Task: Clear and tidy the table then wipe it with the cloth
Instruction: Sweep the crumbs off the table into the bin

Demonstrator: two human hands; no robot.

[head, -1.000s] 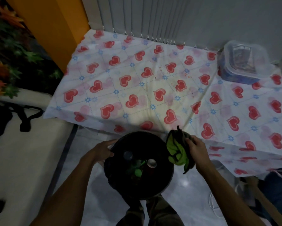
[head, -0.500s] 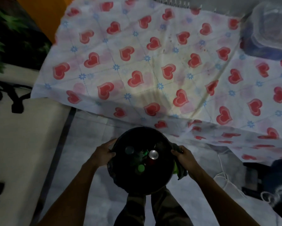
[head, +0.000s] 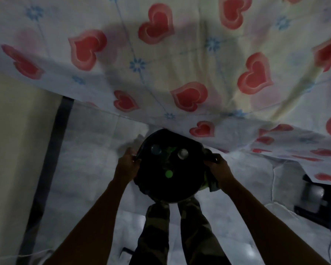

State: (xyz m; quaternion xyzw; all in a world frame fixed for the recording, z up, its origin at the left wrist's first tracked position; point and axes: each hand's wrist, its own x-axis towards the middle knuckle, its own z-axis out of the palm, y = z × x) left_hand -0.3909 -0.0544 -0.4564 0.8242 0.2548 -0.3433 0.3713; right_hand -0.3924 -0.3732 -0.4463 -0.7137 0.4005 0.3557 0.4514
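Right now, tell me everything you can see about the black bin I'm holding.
The bin is round, black and open-topped, apparently lined with a dark bag. It is upright over the tiled floor, just below the tablecloth's hanging edge. Inside show three round tops, two pale and one green. The left hand grips its left rim; the right hand grips the right rim, a green cloth pinched against it.

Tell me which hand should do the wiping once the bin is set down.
Probably the right hand: the green cloth is already pinched in it against the black bin. The left hand grips only the rim.

black bin (head: 161,180) blocks between hands, tablecloth edge (head: 208,129) overhangs it, floor (head: 95,153) open left
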